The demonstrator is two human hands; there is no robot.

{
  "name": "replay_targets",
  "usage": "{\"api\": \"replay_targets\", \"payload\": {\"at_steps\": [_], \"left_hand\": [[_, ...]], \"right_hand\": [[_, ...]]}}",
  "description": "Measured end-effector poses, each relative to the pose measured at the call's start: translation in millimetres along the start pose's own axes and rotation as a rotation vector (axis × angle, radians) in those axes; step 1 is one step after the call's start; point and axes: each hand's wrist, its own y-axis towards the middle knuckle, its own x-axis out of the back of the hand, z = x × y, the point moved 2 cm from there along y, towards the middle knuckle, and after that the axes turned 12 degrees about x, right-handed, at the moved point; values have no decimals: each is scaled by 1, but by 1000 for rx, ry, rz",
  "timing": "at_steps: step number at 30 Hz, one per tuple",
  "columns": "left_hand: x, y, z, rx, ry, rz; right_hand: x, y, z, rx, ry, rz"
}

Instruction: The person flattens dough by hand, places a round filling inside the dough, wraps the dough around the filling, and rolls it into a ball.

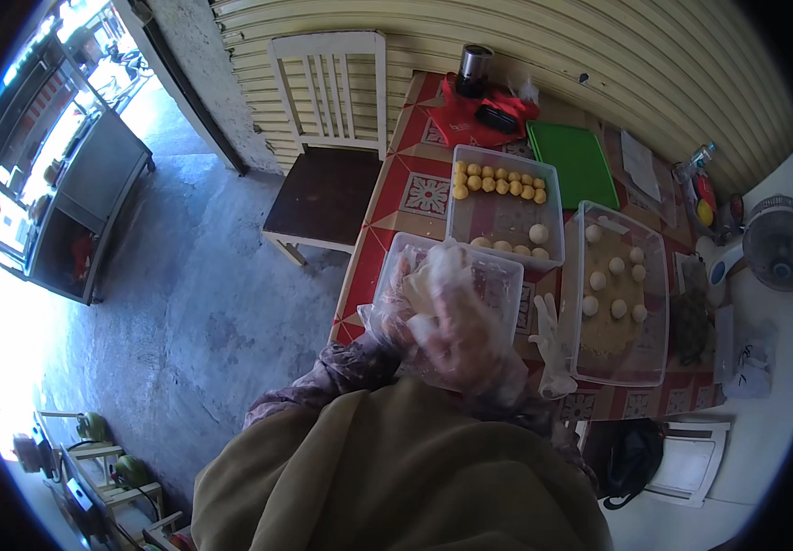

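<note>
Both hands wear clear plastic gloves, and they meet over a clear plastic container (506,275) at the table's near edge. Pale dough (423,289) shows between them, cupped by my left hand (393,310). My right hand (462,337) is blurred and closes over the dough from the other side; its fingertips are partly lost in the crinkled plastic. Just beyond, a second clear container (493,210) carries rows of yellow balls (502,186) and several pale dough balls (538,234). To the right, a third container (622,358) has several whitish balls (617,265) on a tan, crumb-like layer.
A white glove (551,344) lies between containers on the red patterned table (383,237). Behind are a green tray (572,165), a red bag (458,120) and a steel tumbler (476,65). A fan (774,241) stands right; a chair (328,179) stands left.
</note>
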Motion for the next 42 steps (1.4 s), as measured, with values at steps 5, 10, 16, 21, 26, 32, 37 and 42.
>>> {"api": "replay_targets", "payload": {"at_steps": [5, 10, 16, 21, 26, 32, 37, 42], "left_hand": [[-71, -42, -41, -18, -677, 244], [-85, -53, -58, 5, -753, 217], [-94, -48, -58, -144, -81, 285], [-79, -57, -56, -58, -5, 146], [-70, -57, -43, 199, -888, 548], [-119, -68, -65, 174, -496, 56], [-79, -54, -42, 89, -588, 126], [-69, -45, -36, 244, -1070, 206]], "right_hand": [[-42, -32, -15, 21, -203, -73], [-22, -28, -48, -140, 1055, -364], [-39, -35, -32, 1, 100, -317], [-37, -38, -49, 8, -82, -143], [-20, -31, -50, -264, 515, -283], [-49, -31, -25, 131, -299, -202], [-9, -15, -41, -179, 954, -396], [-59, -53, -52, -277, 1304, -563]]}}
